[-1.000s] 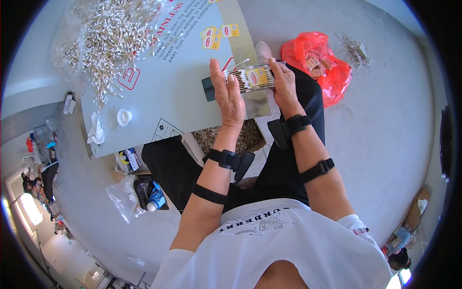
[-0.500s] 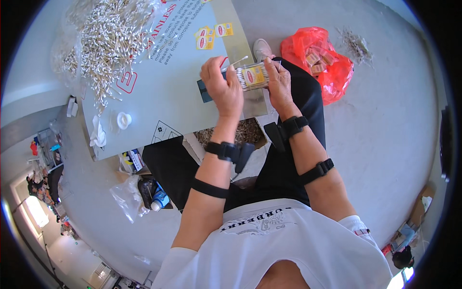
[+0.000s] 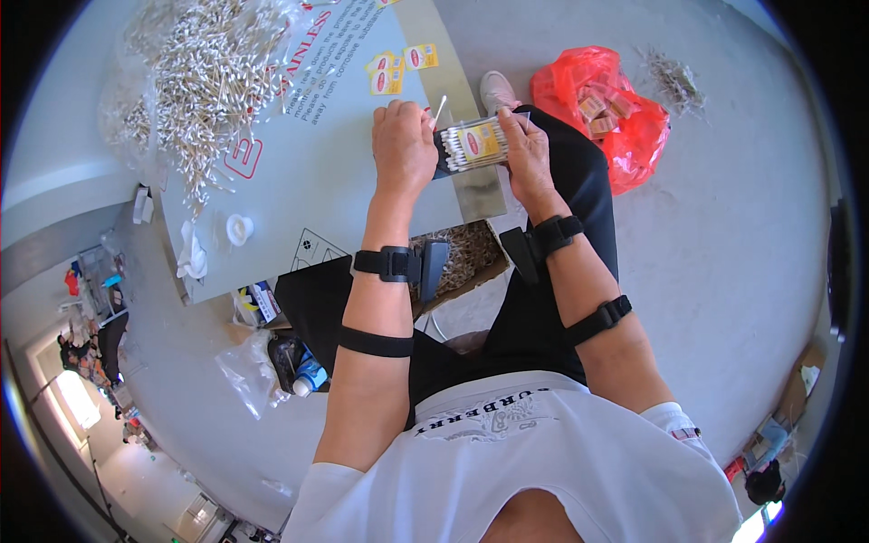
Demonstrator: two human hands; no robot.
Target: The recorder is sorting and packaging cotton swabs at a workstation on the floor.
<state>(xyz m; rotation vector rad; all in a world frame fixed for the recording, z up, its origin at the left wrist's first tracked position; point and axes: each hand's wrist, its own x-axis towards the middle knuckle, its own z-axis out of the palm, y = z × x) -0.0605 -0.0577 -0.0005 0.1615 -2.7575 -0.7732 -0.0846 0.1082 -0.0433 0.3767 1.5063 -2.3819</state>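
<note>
My right hand (image 3: 530, 161) grips the right end of a clear flat pack of cotton swabs (image 3: 460, 161), thumb on top. A yellow label (image 3: 480, 141) with a red oval shows on the pack, and the swab tips face left. Just left of it, my left hand (image 3: 404, 152) is closed, its knuckles up. One cotton swab (image 3: 441, 106) sticks up at a slant from its finger side; the fingertips themselves are hidden. A dark block (image 3: 442, 156) shows partly between my left hand and the pack, on the table (image 3: 317, 181).
A large heap of cotton swabs (image 3: 204, 86) in clear plastic covers the table's far left. Yellow cards (image 3: 420, 57) lie beyond my hands. A white round lid (image 3: 239, 229) is at the near left. The red bag (image 3: 561, 81) with small packs stands on the floor, right; a carton (image 3: 466, 258) is below the table edge.
My left hand has drawn back to the left, away from the pack, uncovering its swab tips. The single swab now stands steeper. My right hand and the pack have hardly moved.
</note>
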